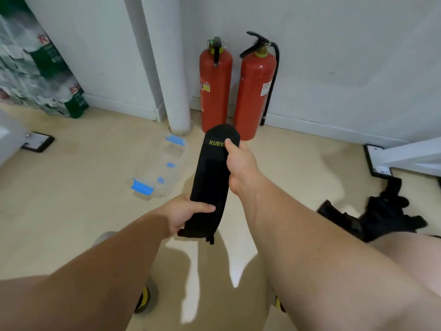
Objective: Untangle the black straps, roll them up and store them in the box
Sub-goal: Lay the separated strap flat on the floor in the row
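Observation:
A wide black strap with yellow lettering is stretched out flat in the air between my hands. My left hand grips its near end, thumb on top. My right hand grips its far end, thumb pressed next to the lettering. A tangled heap of further black straps lies on the floor at the right, beside my knee. The clear plastic box with blue clips lies on the floor left of the held strap, beyond my left hand.
Two red fire extinguishers stand against the white wall straight ahead, next to a white pipe. White furniture feet with black pads sit at the right and at the left. Green and white packaging leans at the far left.

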